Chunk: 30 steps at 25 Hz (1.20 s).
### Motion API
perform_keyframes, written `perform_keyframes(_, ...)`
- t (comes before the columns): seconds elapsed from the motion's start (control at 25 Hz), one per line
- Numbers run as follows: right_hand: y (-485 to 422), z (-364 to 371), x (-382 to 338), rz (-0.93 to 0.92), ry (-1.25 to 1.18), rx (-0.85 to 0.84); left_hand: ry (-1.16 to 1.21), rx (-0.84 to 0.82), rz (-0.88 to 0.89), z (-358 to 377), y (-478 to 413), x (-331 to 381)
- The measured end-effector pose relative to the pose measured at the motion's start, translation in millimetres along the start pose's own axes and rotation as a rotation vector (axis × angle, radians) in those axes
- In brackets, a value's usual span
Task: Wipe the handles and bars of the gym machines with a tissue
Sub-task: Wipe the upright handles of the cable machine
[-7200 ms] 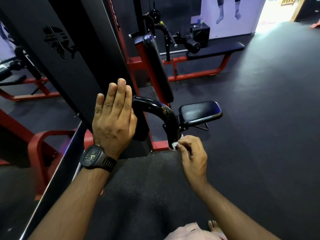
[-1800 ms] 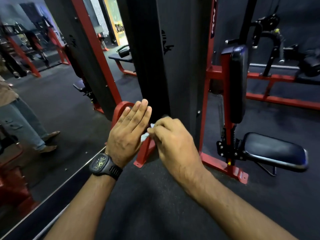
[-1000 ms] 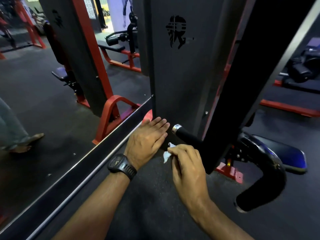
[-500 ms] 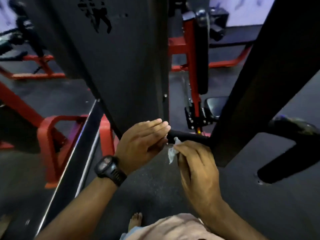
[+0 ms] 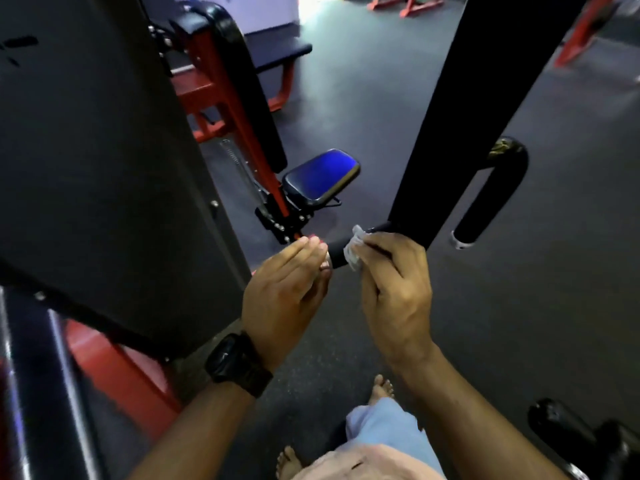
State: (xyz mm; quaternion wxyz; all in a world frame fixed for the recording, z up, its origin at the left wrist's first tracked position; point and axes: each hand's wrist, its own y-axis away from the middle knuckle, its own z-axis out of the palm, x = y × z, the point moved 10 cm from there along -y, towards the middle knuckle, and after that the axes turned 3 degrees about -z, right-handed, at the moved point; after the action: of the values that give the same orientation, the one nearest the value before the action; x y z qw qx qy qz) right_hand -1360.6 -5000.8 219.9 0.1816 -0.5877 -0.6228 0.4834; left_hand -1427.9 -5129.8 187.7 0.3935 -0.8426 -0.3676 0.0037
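Contact made since half a second ago: tissue [image 5: 353, 251] pinched in curled fingers of right hand [image 5: 394, 292], now pressed on short black handle [image 5: 336, 253] near its free end, no longer dangling below. Flat left hand [image 5: 284, 296], fingers straight, tips at handle end. Likely start of wiping this grip.

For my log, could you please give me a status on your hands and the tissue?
Right hand pinches tissue on black handle. Left hand open, fingertips at handle's end. Black upright bar close behind.
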Motion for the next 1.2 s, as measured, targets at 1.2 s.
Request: perform_keyframes(1.2, -23.0, 32.2, 0.8, 0.018, 0.365, -0.431, -0.008, 0.038, 0.163, 0.4, -4.0, -5.4)
